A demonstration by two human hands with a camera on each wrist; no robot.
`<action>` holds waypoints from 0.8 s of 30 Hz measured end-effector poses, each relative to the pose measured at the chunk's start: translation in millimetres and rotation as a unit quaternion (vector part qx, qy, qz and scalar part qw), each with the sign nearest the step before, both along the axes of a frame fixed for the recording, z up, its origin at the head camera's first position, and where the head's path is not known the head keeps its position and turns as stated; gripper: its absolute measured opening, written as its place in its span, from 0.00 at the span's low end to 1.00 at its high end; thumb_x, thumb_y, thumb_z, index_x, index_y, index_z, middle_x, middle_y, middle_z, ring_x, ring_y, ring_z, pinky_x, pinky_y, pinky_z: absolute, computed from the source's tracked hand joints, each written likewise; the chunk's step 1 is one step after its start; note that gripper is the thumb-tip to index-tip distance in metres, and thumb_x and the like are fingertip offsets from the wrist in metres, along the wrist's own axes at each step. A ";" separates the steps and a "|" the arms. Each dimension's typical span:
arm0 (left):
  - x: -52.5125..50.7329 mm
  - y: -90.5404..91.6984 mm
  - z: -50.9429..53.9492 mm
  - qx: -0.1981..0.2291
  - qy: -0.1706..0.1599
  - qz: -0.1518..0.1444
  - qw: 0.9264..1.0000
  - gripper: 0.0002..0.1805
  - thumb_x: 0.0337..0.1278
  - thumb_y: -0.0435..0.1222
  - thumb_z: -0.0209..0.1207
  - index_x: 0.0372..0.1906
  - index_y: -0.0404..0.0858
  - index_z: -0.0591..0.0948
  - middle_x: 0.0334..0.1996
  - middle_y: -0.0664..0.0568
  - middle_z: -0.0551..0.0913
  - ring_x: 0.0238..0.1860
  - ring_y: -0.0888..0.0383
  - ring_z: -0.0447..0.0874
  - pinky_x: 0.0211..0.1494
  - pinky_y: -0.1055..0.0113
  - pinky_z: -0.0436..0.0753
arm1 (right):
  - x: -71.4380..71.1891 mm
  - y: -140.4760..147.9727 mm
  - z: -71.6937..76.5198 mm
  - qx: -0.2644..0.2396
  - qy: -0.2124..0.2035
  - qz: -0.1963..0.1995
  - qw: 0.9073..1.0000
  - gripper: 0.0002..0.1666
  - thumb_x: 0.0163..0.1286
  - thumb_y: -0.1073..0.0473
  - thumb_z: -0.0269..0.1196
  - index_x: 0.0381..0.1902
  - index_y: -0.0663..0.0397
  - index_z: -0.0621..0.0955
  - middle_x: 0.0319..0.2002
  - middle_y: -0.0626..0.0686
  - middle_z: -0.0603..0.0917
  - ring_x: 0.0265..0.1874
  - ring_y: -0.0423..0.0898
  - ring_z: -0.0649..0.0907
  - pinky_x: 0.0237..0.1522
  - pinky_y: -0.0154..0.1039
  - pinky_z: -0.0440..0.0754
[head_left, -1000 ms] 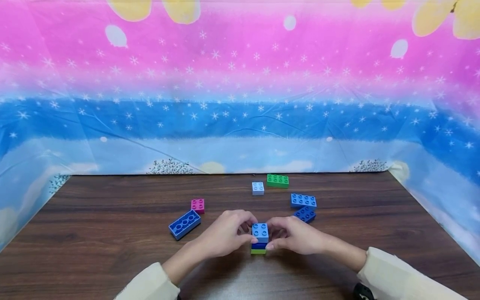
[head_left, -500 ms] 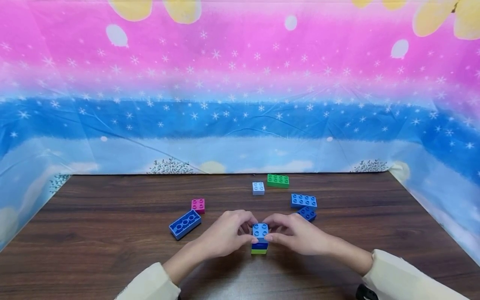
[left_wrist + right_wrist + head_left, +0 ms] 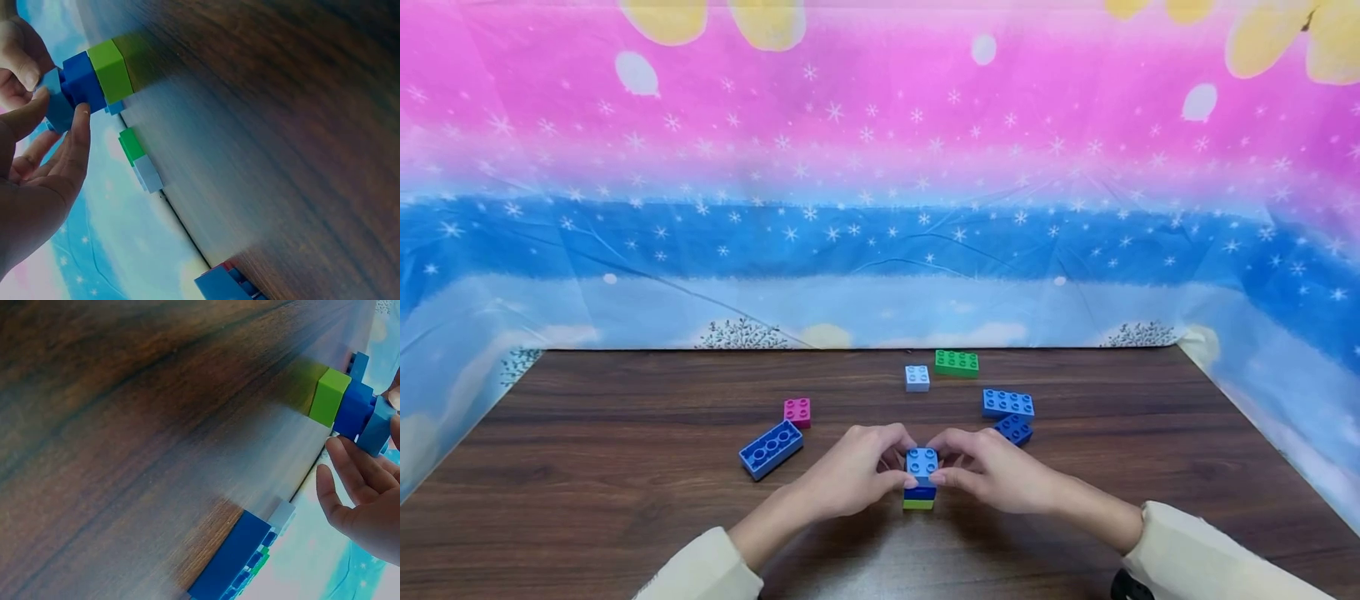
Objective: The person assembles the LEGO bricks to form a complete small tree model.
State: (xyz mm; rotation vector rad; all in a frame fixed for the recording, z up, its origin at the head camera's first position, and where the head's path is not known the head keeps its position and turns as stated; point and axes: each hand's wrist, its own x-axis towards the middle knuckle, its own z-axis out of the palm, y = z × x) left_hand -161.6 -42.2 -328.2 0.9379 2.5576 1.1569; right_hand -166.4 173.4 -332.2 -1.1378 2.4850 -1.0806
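Observation:
A short stack stands upright on the table in the head view: a lime green brick [image 3: 918, 504] at the bottom, a dark blue brick [image 3: 919, 492] in the middle and a light blue brick [image 3: 922, 463] on top. My left hand [image 3: 850, 471] pinches the light blue brick from the left, thumb at its front. From the right, my right hand [image 3: 1003, 473] pinches the same brick. Both wrist views show the light blue brick [image 3: 57, 103] sitting slightly askew on the dark blue brick [image 3: 355, 407], studs partly visible between them.
Left of the hands lie an upturned blue brick [image 3: 771, 450] and a pink brick [image 3: 797, 412]. Farther back are a pale brick [image 3: 917, 379] and a green brick [image 3: 957, 363]. A blue brick [image 3: 1008, 402] touches a darker blue brick [image 3: 1015, 430] behind the right hand.
My right thumb has moved up from beside the stack's lower part onto the light blue brick's front. The left hand and the stack have hardly moved.

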 end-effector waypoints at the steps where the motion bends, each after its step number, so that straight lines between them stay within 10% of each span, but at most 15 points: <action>1: 0.3 0.0 0.1 0.000 -0.002 0.000 1.000 0.10 0.53 0.32 0.62 0.41 0.37 0.76 0.34 0.52 0.80 0.35 0.62 0.78 0.37 0.74 0.76 | 0.2 -0.1 -0.2 0.002 0.000 -0.001 1.000 0.16 0.67 0.55 0.57 0.47 0.59 0.76 0.38 0.48 0.82 0.35 0.38 0.80 0.36 0.32 0.78; 24: 2.4 -2.0 -9.4 0.009 0.008 -0.015 1.000 0.18 0.49 0.28 0.63 0.45 0.40 0.71 0.34 0.54 0.79 0.35 0.62 0.78 0.38 0.73 0.77 | 2.1 0.4 1.0 0.023 0.034 0.004 0.999 0.18 0.68 0.54 0.55 0.49 0.61 0.76 0.38 0.48 0.82 0.34 0.37 0.80 0.34 0.31 0.78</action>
